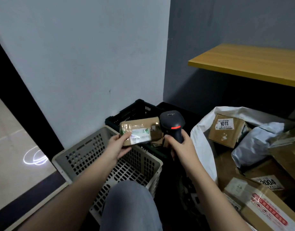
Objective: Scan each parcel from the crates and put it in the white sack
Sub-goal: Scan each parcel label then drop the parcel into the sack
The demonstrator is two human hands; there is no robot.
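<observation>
Head view: left hand [117, 145] is gripping a small brown parcel [140, 130] by its left end, thumb on top, fingers curled underneath, holding it up flat over the crates with the white label [141, 135] facing up; tape on it is glaring. Right hand [180, 144] is wrapping round the handle of a black scanner [172, 124], fingers closed tight on the grip, scanner head sitting just beside the parcel's right end and tilting toward it, red trigger [176, 127] showing at the neck. Beige crate [77, 157] is sitting nearest the person, below the left hand, perforated walls showing, with a knee [130, 200] in grey trousers overlapping its near side. Black crate [135, 110] is standing behind it against the wall, the held parcel covering most of its opening; something brownish is showing under the parcel, cannot tell what. White sack [200, 130] is gaping open to the right of the scanner, rim folded back, already holding things: a box marked 1011 [226, 129] near the top, a grey poly bag [253, 144] beside it, a box marked 2004 [270, 182] lower down, and a box with red tape [260, 207] at the near corner. A wooden shelf [251, 62] is jutting out from the dark wall above the sack. Pale floor [8, 139] at left is showing a bright light reflection.
</observation>
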